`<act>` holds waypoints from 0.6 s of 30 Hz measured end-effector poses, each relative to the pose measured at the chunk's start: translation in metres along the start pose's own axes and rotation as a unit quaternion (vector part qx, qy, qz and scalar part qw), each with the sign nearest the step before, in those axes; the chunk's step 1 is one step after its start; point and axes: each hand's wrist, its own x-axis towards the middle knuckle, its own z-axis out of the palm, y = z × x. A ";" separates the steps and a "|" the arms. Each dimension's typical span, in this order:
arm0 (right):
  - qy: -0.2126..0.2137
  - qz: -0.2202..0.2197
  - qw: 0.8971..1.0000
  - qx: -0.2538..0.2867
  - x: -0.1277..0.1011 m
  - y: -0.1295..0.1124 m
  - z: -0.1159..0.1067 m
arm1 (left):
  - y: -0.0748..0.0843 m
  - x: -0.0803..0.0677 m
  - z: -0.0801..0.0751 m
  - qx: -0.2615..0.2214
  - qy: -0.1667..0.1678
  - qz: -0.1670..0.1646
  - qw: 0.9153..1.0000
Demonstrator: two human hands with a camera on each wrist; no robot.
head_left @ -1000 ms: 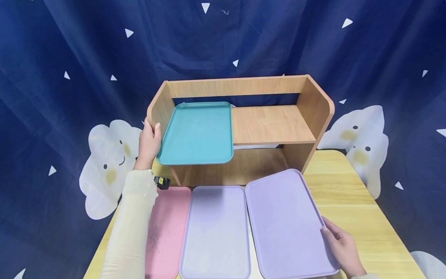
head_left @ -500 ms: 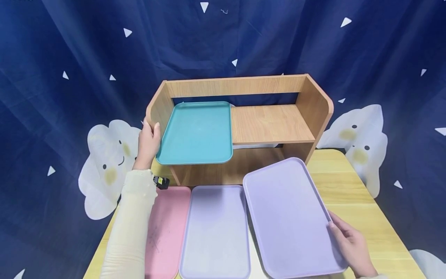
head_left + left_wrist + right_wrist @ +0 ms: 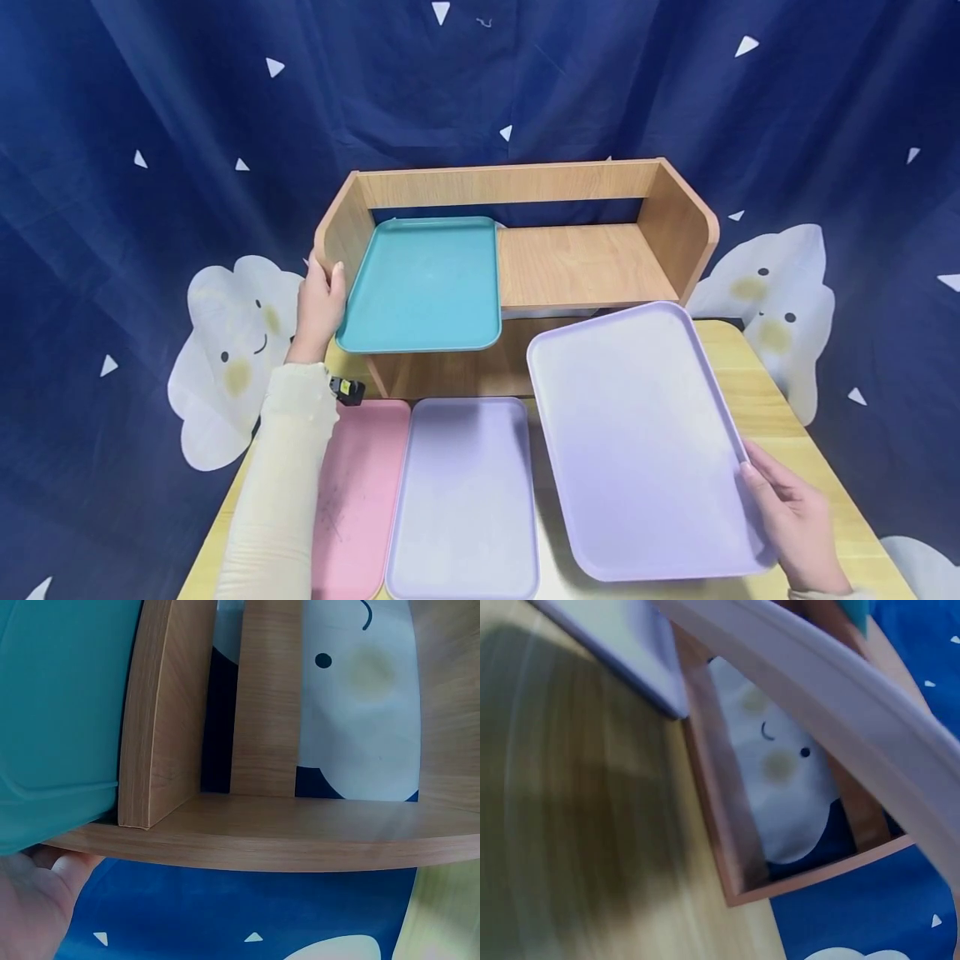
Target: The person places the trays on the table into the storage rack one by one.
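one teal tray [image 3: 423,283] already lies on the left half of the shelf [image 3: 585,267]; the right half is bare. the right hand [image 3: 795,521], fingers clamped on its near right edge, holds a lilac tray [image 3: 637,433] tilted above the bench [image 3: 750,383], just in front of the shelf. a second lilac tray [image 3: 465,496] and a pink tray [image 3: 360,492] lie flat on the bench, not yet shelved. the left hand [image 3: 318,308] grips the shelf's left side panel, fingers curled round its edge. every tray looks empty.
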 end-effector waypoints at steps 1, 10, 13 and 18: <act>0.005 0.004 1.000 0.015 0.001 -0.002 0.000 | 0.000 0.000 0.000 -0.002 0.000 0.001 1.000; 0.005 0.017 0.993 0.118 0.020 -0.021 0.005 | 0.000 0.001 0.000 0.002 0.006 0.014 1.000; 0.015 0.021 0.993 0.113 0.027 -0.028 0.008 | 0.000 0.001 0.001 0.001 0.006 0.011 1.000; 0.016 0.015 0.993 0.118 0.039 -0.042 0.016 | 0.001 0.001 0.001 -0.002 0.008 0.003 1.000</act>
